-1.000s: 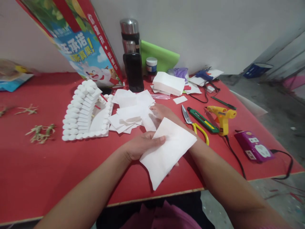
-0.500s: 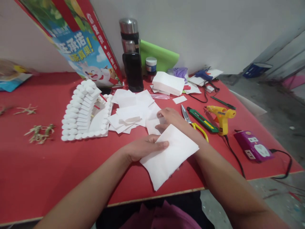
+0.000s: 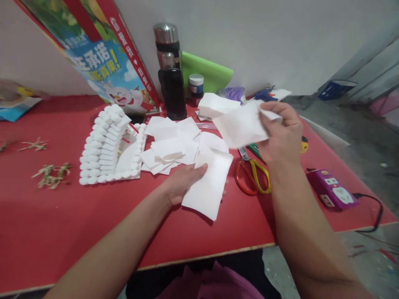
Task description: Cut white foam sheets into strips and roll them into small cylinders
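Observation:
My left hand [image 3: 184, 182] is closed on white paper sheets [image 3: 209, 187], its thumb lying on top of them. My right hand [image 3: 282, 131] is raised at the right and pinches another white sheet of paper [image 3: 241, 126], which is slightly blurred. Between and beyond the hands lies a loose pile of white paper pieces [image 3: 174, 133] on the red table [image 3: 102, 224]. Left of that pile stands a curved white model [image 3: 102, 149] edged with rounded white pieces. Scissors [image 3: 249, 172] with one red and one yellow handle lie below my right hand.
A purple power socket box [image 3: 332, 189] sits at the right edge. My right hand and wrist mostly cover a yellow glue gun [image 3: 304, 145] and a green cutter [image 3: 254, 150]. Behind stand a black phone [image 3: 173, 93], a thermos [image 3: 166, 39] and a printed box [image 3: 115, 70]. Dry twig shapes [image 3: 52, 175] lie left.
My right hand has moved from the paper pile up and to the right, now with a sheet in it. The papers in my left hand have turned more upright, and the scissors' red handle shows.

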A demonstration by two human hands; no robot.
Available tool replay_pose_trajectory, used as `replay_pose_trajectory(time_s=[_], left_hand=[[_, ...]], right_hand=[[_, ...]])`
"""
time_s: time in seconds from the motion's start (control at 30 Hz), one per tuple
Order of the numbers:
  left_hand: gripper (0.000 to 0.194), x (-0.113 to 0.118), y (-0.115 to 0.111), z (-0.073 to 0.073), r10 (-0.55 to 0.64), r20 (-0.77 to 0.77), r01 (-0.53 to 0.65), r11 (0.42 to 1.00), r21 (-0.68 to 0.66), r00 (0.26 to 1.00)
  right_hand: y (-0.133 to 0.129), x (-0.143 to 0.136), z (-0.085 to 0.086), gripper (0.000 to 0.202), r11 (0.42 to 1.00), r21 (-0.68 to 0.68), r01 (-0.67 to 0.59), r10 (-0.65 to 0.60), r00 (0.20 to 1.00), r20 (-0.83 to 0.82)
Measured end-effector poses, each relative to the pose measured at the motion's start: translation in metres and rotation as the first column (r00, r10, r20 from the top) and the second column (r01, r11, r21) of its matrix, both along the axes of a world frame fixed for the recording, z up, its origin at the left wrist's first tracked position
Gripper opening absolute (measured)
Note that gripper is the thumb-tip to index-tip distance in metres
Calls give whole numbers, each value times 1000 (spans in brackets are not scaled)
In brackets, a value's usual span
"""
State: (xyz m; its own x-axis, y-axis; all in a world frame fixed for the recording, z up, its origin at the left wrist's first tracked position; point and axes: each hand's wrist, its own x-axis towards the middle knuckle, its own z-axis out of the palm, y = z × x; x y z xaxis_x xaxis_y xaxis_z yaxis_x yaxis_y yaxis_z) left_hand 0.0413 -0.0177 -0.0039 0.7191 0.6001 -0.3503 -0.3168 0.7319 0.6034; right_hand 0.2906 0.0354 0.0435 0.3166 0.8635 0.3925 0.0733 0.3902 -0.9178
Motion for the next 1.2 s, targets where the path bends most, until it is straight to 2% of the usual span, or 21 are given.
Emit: replay_pose_trajectory(time_s=[0.07,0.13,0.17,0.23,0.3,0.33,0.37,0.47,0.53,0.7,0.87,1.03,1.2], left_hand=[[39,0,2,-1,9,23,-8,1000,-26,1000],[36,1,4,-2,52,-7,-52,998,-44,999],[34,1,4,-2,76,-31,-78,996,-54,997],[37,2,6,-3,97,-58,-101,991,-85,994],[50,3,7,-3,78,-20,-80,989,-125,997],[58,4,7,-3,70,14,-67,988,-136,997],[64,4,8,-3,66,50,-59,989,-136,997],[74,5,8,-1,44,138,-30,994,-103,989],[77,6,7,2,14,146,-2,997,-83,989],[73,9,4,8,72,-31,-74,995,-71,997],[69,10,1,8,103,-184,-110,994,-28,978],[66,9,0,10,59,-149,-49,996,75,987],[62,9,-1,10,71,-139,-60,995,79,988]], right_hand=[[-7,3,9,19,992,-15,-127,125,985,-121],[-15,-1,14,23,951,-113,-288,272,952,-139],[-20,-6,15,25,904,-196,-379,361,924,-125],[-26,-20,14,28,753,-373,-543,544,831,-111],[-30,-36,10,27,607,-502,-616,667,739,-100],[-30,-43,7,24,577,-548,-606,689,721,-72],[-30,-49,4,21,576,-579,-578,690,723,-34],[-29,-59,-2,13,627,-614,-478,651,755,77],[-28,-59,-4,13,632,-627,-456,643,760,95],[-28,-57,-2,15,586,-661,-468,683,724,94],[-28,-60,1,17,594,-668,-448,687,715,132],[-28,-59,1,15,614,-659,-435,684,710,169],[-29,-58,0,11,619,-638,-459,674,727,131]])
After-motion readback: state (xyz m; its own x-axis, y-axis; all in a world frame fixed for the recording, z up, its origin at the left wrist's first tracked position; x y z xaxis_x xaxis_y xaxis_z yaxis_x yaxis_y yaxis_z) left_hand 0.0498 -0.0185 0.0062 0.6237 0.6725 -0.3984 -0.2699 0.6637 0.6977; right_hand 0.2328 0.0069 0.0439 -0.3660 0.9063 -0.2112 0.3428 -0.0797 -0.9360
